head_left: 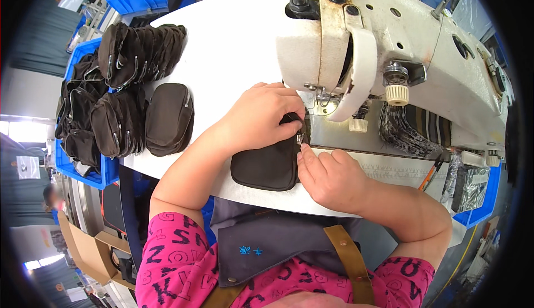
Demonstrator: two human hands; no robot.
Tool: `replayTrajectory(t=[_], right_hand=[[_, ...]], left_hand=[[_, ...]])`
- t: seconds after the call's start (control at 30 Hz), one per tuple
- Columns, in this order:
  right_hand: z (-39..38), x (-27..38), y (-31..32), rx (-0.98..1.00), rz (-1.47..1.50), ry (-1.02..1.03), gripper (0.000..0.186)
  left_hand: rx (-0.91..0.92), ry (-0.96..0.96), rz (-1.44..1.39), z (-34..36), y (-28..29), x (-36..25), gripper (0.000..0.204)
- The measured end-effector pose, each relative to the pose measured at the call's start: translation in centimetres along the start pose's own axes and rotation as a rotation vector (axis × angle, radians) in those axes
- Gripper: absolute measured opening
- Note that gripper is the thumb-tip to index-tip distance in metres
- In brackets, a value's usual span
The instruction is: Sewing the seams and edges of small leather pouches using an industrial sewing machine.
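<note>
A black zippered pouch [261, 169] lies at the front of the white sewing table, under the needle area of a white industrial sewing machine [303, 52]. My left hand [267, 113] grips the pouch's upper end, fingers curled over it beside the presser foot and thumb bent down near the zipper. My right hand [331, 177] has its fingertips closed at the pouch's right edge, on or just below the silver zipper pull [300, 139]. The part of the pouch beneath my left fingers is hidden.
Piles of black pouches [133, 55] sit at the left in and beside a blue bin [100, 177]; a single pouch [169, 119] lies nearer. Striped strips [428, 124] lie under the machine arm. An orange-handled tool [427, 177] and another blue bin [473, 210] are at the right.
</note>
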State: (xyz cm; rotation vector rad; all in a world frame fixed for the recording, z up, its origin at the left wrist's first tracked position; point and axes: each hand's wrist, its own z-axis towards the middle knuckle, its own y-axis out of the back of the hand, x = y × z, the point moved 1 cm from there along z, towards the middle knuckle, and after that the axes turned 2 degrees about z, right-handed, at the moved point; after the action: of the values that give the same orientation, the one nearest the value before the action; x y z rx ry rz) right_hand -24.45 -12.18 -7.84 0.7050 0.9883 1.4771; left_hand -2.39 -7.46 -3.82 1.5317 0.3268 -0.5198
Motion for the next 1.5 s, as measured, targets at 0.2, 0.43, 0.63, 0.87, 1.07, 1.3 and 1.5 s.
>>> replayTrajectory(t=[0.2,0.43,0.63,0.87,1.07,1.3,1.5], right_hand=[[-0.1,0.0,0.1,0.003,-0.010,-0.012,0.020],[-0.1,0.0,0.0,-0.039,-0.043,-0.006,0.021],[0.0,-0.5,0.2,-0.031,0.008,-0.004,0.023],[-0.1,-0.4,-0.1,-0.036,-0.043,-0.019,0.024],[-0.4,-0.6,-0.3,-0.053,-0.012,-0.023,0.015],[-0.2,-1.1,-0.2,-0.065,-0.006,-0.032,0.017],[-0.1,-0.8,-0.3,-0.002,-0.005,-0.057,0.021]], left_hand=[[0.011,0.048,0.096,0.4,-0.6,-0.6,0.013],[-0.029,-0.021,0.042,0.4,-0.8,-0.1,0.012],[-0.066,0.064,0.076,0.6,-0.9,-0.5,0.011],[-0.163,0.056,0.140,0.6,-2.1,-0.1,0.019],[-0.162,0.067,0.144,0.9,-2.1,-0.1,0.019],[-0.113,0.142,0.078,0.9,-2.0,0.2,0.011],[-0.179,0.145,0.030,0.8,-2.0,0.1,0.014]])
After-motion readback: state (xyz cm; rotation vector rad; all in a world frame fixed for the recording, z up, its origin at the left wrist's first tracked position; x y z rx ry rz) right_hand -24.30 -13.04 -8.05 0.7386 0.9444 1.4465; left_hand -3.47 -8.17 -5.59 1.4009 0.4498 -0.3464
